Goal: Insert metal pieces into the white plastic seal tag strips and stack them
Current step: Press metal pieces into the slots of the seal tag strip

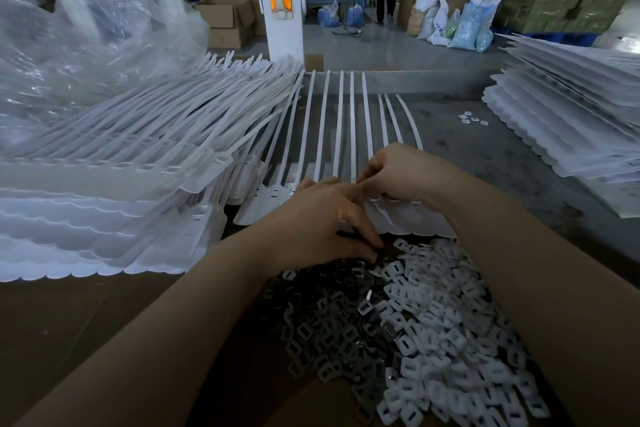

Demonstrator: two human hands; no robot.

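Seal tag strip sheet flat on worktop for steady insertion, right hand pinching at its sockets, left hand curled, gathering metal pieces close below.

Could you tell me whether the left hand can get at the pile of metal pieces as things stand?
Probably yes: the left hand already has its fingertips on the near pile of metal pieces, with nothing lying between them.
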